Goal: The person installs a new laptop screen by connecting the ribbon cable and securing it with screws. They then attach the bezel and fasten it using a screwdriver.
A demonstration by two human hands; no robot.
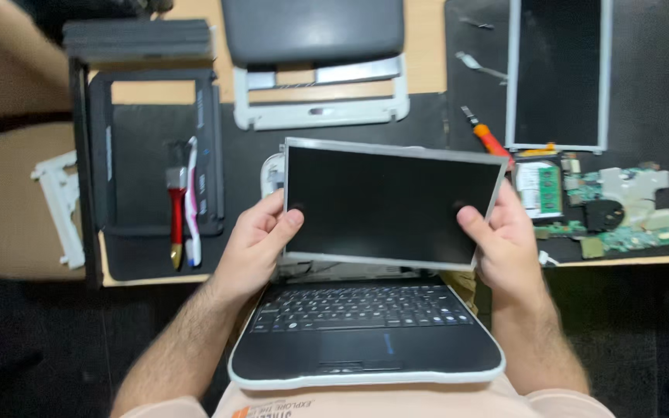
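- Hands grip a bare screen panel (391, 203) from both sides: the left hand (259, 236) clasps its left edge, the right hand (500, 232) its right edge, thumbs pressed on the dark glass.
- The panel hangs tilted just above the laptop base (365, 340), which rests on the person's lap.
- Beyond the panel lies a white screen bezel (320, 104).
- Right of the panel sit an orange-handled screwdriver (486, 138), a second panel (557, 73) and a green circuit board (609, 210).
- Left of the panel lie a red brush (176, 218) and a pink toothbrush (192, 203).
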